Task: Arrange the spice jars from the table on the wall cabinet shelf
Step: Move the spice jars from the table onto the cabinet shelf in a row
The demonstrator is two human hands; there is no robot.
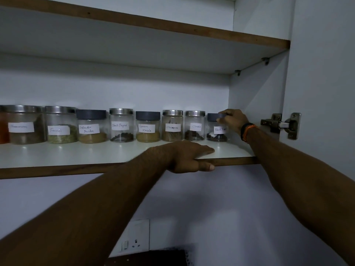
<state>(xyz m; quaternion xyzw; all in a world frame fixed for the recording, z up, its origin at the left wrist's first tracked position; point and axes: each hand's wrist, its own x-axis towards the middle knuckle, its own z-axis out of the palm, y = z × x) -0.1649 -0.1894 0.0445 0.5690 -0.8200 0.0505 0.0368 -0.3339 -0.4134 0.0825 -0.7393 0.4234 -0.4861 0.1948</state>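
- While our right hand (231, 118) pinches the dark lid of the end jar (217, 129) on the shelf (76, 156), its fingers cover part of the label.
- Our left hand (189, 157) grips the shelf edge, fingers flat on top and thumb beneath.

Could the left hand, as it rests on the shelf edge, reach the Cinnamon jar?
Probably yes. The left hand rests on the shelf edge, just in front of the Cinnamon jar, with only bare shelf between them.

Eight jars (121, 125) are standing in one row along the back of the shelf (76, 156); a hinge (281, 124) is sitting right of them.
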